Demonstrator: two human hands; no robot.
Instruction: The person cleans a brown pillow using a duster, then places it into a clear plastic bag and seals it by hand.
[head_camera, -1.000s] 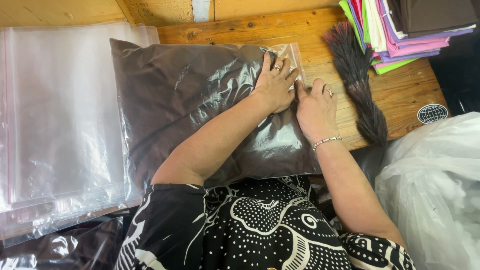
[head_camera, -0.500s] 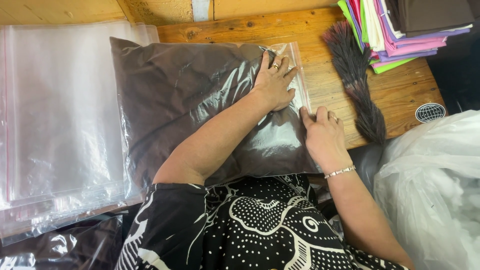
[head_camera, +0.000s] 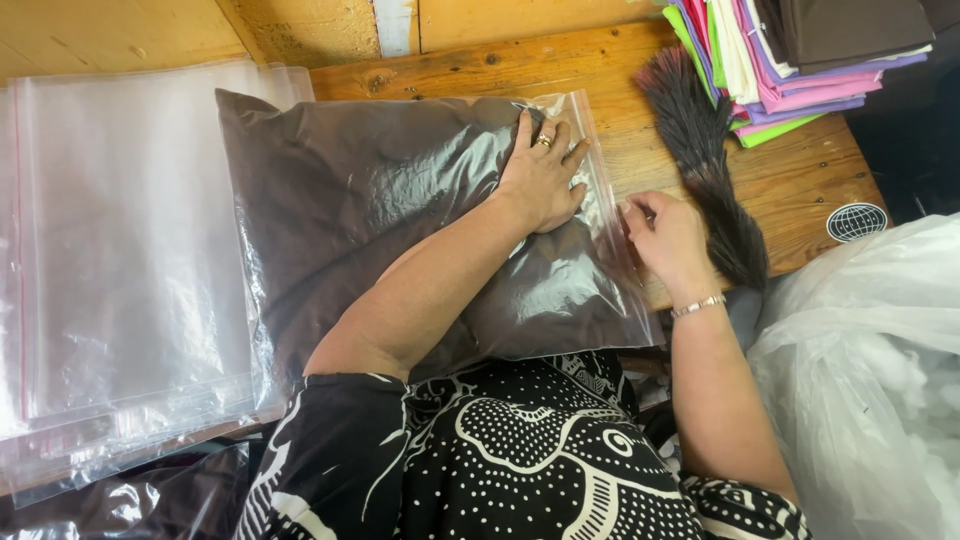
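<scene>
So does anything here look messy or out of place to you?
Nothing is spilled or damaged. The only oddity is a dark feather duster lying loose on the wooden table, beside the bagged brown cushion that both hands press.

Left hand (head_camera: 545, 175) pressed flat — right hand (head_camera: 668, 235) pinching, fingers curled.

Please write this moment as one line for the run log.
left hand: flat on bagged brown pillow | right hand: pinching clear bag's open edge | nearby: feather duster, empty bags
</scene>
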